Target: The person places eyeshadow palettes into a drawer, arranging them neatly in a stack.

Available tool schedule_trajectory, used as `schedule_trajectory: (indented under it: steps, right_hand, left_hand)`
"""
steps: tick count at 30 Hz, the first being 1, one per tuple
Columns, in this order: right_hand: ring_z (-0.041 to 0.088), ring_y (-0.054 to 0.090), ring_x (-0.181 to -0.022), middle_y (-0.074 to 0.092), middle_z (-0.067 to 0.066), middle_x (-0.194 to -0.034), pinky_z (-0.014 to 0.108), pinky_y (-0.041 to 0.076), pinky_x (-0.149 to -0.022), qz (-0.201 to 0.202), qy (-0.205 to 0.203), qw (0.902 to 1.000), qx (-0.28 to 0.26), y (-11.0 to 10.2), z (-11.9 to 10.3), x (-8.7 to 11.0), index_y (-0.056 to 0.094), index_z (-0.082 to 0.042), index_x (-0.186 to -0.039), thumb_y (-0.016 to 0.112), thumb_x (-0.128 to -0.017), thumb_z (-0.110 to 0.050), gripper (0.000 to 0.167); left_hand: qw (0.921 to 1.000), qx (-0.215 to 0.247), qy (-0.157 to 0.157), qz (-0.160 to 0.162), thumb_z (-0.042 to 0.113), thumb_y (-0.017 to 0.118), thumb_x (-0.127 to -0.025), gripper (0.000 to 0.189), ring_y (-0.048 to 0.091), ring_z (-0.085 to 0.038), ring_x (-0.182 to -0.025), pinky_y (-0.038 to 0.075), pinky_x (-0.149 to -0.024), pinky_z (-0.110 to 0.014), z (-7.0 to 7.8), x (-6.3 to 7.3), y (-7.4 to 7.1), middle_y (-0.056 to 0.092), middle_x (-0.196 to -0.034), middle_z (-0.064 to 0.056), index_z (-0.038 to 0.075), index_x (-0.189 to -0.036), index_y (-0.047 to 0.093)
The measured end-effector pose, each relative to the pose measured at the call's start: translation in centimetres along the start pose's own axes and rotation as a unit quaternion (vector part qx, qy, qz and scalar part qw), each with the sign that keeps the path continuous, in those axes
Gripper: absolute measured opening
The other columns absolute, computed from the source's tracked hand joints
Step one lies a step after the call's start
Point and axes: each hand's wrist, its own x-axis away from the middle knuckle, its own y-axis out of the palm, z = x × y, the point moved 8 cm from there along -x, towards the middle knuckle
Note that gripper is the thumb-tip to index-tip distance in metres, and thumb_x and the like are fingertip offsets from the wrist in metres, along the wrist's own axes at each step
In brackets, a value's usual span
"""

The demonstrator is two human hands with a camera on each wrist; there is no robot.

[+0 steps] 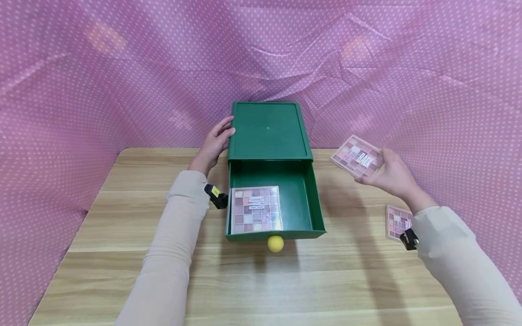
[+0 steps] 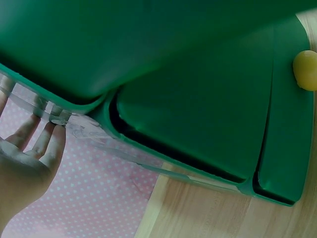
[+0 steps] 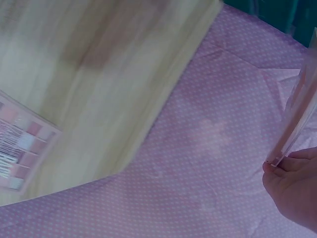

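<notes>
Between thumb and fingers, my right hand (image 1: 394,175) pinches an eyeshadow palette (image 1: 356,156) by its near right corner, tilted above the table; the right wrist view catches it almost edge-on. My left hand (image 1: 214,144) touches the left side of a green drawer box (image 1: 268,129), its fingers extended against the clear side wall in the left wrist view. The box's drawer (image 1: 297,201) is pulled out toward me, with a round yellow knob (image 1: 275,243) on its front. Inside it, along the left side, lies another palette (image 1: 256,210).
A third palette (image 1: 396,222) lies on the wooden table (image 1: 326,280) at the right, partly covered by my right sleeve and wrist camera. Pink dotted cloth (image 1: 183,68) hangs behind the table and along both sides.
</notes>
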Motion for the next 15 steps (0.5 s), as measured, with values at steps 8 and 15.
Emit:
schedule_trajectory:
  steps: [8, 15]
  right_hand:
    - [0.029, 0.043, -0.081, 0.045, 0.015, -0.091, 0.046, 0.036, -0.072, 0.003, -0.02, 0.9994, -0.026, -1.5, -1.6, -0.5, 0.041, 0.002, -0.103, 0.08, -0.056, -0.034, 0.07]
    - [0.032, 0.039, -0.091, 0.043, 0.015, -0.096, 0.053, 0.031, -0.078, 0.005, -0.031, 0.9994, -0.015, -2.2, -3.2, -0.2, 0.04, -0.001, -0.105, 0.079, -0.057, -0.038, 0.072]
  left_hand:
    - [1.0, 0.006, 0.004, 0.002, 0.022, 0.049, -0.089, 0.045, 0.042, -0.022, -0.111, 0.037, -0.089, -0.037, 0.1, 0.3, 0.0, 0.033, -0.132, -0.003, 0.022, -0.132, 0.037]
    - [1.0, 0.005, 0.006, 0.0, 0.022, 0.049, -0.089, 0.045, 0.041, -0.022, -0.111, 0.037, -0.089, -0.037, 0.1, 0.6, 0.2, 0.033, -0.133, -0.003, 0.021, -0.132, 0.037]
